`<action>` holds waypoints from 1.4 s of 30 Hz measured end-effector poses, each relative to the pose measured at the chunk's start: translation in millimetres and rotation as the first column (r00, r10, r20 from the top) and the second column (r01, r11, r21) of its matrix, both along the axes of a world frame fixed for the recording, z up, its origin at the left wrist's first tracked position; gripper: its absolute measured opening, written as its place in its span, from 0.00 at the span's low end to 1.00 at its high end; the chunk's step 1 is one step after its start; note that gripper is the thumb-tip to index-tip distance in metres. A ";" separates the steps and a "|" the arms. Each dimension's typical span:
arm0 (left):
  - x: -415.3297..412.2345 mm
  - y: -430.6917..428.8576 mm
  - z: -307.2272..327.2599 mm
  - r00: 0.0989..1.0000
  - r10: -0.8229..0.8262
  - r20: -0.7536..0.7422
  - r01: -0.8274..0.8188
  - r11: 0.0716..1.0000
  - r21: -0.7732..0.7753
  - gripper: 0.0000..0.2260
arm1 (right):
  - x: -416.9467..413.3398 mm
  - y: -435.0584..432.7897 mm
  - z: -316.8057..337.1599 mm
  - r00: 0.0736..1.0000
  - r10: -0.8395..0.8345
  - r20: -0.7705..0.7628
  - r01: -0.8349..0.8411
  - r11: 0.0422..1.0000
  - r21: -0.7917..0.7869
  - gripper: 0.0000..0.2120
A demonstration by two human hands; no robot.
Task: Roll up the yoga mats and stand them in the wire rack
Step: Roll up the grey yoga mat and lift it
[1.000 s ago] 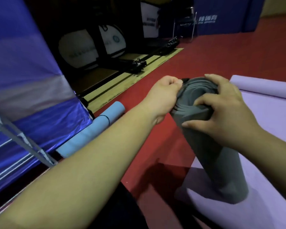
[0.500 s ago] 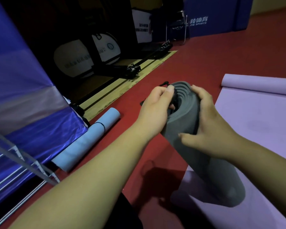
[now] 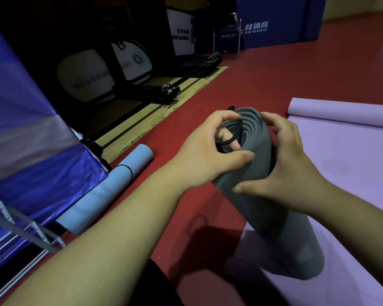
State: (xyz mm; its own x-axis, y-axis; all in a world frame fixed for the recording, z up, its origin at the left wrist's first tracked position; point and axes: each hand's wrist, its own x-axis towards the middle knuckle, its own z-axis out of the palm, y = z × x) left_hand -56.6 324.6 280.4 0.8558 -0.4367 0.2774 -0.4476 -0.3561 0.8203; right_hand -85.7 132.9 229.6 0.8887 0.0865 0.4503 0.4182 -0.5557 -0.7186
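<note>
One rolled grey foam mat, spiral-ended: left hand hooks one thin black elastic loop there, right hand wraps the roll alongside.

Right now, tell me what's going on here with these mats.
A person is handling a rolled grey mat, which stands tilted with its lower end on a purple mat. The right hand grips the roll near its top, while the left hand hooks a black band at the roll's open end. The purple mat lies mostly unrolled on the red floor. A banded blue mat lies on the floor near the wire rack.
</note>
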 end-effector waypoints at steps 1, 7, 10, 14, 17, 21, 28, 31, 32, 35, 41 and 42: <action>0.1 -0.5 1.0 1.000 -0.008 0.006 0.008 1.000 0.014 0.30 | 1.0 -0.5 -0.7 1.000 0.005 -0.031 -0.004 1.000 0.017 0.63; 2.0 -0.9 3.9 0.999 -0.021 0.040 0.018 0.996 0.084 0.25 | 0.1 2.8 0.8 0.986 0.012 -0.169 0.008 0.993 0.116 0.71; -0.9 -1.6 7.2 0.999 -0.046 0.012 0.046 0.998 0.033 0.23 | -7.6 13.1 2.6 0.986 -0.117 -0.121 0.128 0.988 0.089 0.71; -2.0 7.4 28.8 0.991 -0.133 -0.006 0.133 0.990 -0.038 0.22 | -20.2 16.4 14.0 0.988 -0.104 -0.111 0.117 0.986 0.120 0.69; 1.0 21.7 38.8 0.977 -0.192 -0.097 0.192 0.981 -0.011 0.22 | -23.4 5.2 17.5 0.976 0.131 -0.175 -0.096 0.976 0.195 0.60; 3.1 27.6 40.2 0.961 -0.207 -0.183 0.213 0.977 0.018 0.18 | 4.5 -9.1 25.6 0.966 0.134 -0.220 -0.005 0.864 0.503 0.20; -1.0 20.2 43.3 0.937 -0.288 -0.196 0.298 0.954 0.026 0.17 | 37.2 -15.1 31.5 0.983 0.046 -0.176 0.040 0.888 0.457 0.16; -2.1 18.7 43.9 0.922 -0.320 -0.219 0.330 0.944 0.011 0.17 | 38.4 -17.9 39.7 0.993 0.038 -0.112 0.007 0.929 0.370 0.15; -2.4 17.5 43.6 0.917 -0.331 -0.222 0.341 0.940 0.007 0.17 | 39.2 -18.6 41.1 0.995 0.017 -0.101 0.021 0.930 0.367 0.13; -2.1 14.2 41.6 0.913 -0.345 -0.218 0.351 0.936 -0.013 0.18 | 43.1 -24.1 41.1 0.994 -0.041 -0.103 0.078 0.918 0.388 0.09; 4.6 9.2 35.2 0.954 -0.263 -0.142 0.262 0.965 -0.022 0.18 | 39.3 -28.3 40.9 0.991 -0.137 0.012 0.122 0.917 0.379 0.15; 6.1 9.4 33.3 0.966 -0.234 -0.108 0.233 0.972 -0.026 0.19 | 37.7 -27.9 41.6 0.989 -0.144 0.033 0.120 0.913 0.390 0.14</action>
State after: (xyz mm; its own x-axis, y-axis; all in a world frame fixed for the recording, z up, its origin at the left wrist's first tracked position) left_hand -50.5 334.0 313.7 0.7558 -0.6253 0.1945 -0.4245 -0.2416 0.8726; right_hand -48.0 105.0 271.2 0.8507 -0.2209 0.4770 0.4087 -0.2928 -0.8644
